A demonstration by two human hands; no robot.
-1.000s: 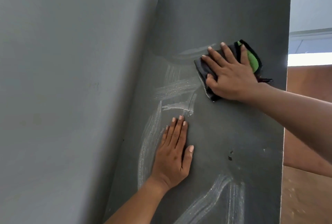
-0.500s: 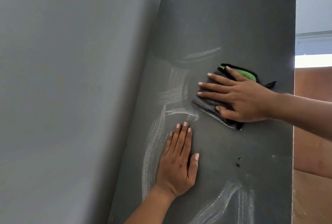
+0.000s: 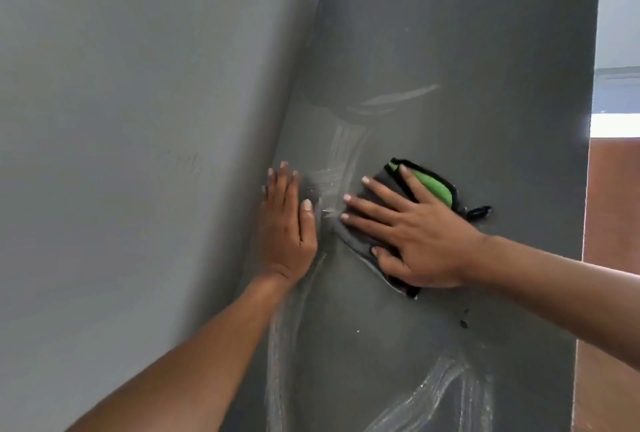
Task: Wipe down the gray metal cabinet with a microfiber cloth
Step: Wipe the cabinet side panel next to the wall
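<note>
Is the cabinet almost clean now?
Not yet. A dark swept patch on the cabinet looks done. The right hand presses the cloth flat mid-panel; the left hand rests beside it. White streaks below are left.

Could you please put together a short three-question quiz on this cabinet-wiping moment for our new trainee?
1. True or false: the right hand presses the cloth flat against the cabinet with spread fingers.
2. The left hand is: A) gripping the cloth; B) flat on the cabinet beside the wall; C) hanging free.
3. Fill in: the cloth is dark with a ____ patch.

Key: 1 true; 2 B; 3 green.
</note>
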